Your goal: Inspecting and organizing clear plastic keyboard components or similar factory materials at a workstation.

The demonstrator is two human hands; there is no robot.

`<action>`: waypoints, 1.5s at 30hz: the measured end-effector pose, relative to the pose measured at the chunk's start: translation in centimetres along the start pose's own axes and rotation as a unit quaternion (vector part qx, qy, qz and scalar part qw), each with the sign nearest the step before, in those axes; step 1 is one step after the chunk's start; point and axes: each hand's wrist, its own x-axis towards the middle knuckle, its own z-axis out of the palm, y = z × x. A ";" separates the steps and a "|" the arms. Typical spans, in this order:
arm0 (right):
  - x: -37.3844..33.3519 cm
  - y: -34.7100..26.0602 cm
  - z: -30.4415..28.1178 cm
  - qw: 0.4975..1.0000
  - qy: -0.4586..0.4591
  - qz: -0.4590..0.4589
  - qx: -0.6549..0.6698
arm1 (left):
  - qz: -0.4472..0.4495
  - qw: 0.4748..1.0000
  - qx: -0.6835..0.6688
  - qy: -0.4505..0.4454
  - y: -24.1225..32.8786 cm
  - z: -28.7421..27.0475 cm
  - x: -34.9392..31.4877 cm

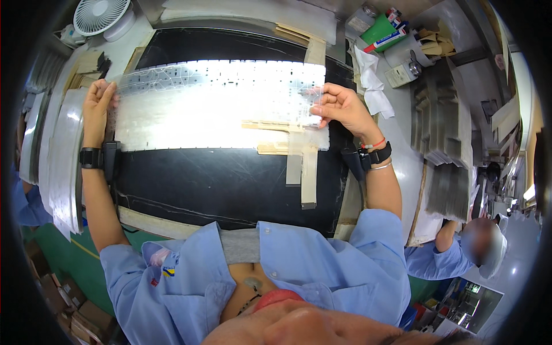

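Note:
A thin see-through plastic sheet point(172, 76) with small dark marks stretches between my two hands over a brightly glowing panel point(190, 123). At its left edge my left hand point(99, 106) pinches it between thumb and fingers. My right hand point(340, 108) grips the right edge the same way, thumb toward the sheet. Glare washes out much of the sheet's middle. Yellowish tape strips point(309, 184) lie on the black work surface point(224, 178) and reach up to the panel's lower right part. Each wrist wears a black strap with a small device.
A white fan point(100, 14) stands at the back left. Stacked pale sheets point(68, 155) lie on the left, more stacks point(440, 126) on the right. A green cup point(376, 30) with markers and a crumpled white cloth point(374, 86) sit at the back right. A co-worker's blue sleeve point(440, 259) shows lower right.

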 end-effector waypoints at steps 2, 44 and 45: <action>0.0 -0.3 0.1 1.000 0.006 0.005 -0.007 | -0.003 0.999 0.030 0.013 -0.1 -0.2 0.1; 7.3 -1.2 -7.4 0.937 0.235 -0.109 0.235 | 0.159 0.924 0.331 -0.107 3.9 0.8 -3.0; 7.4 -2.2 -6.5 0.928 0.237 -0.112 0.265 | 0.168 0.925 0.322 -0.113 3.9 0.7 -3.1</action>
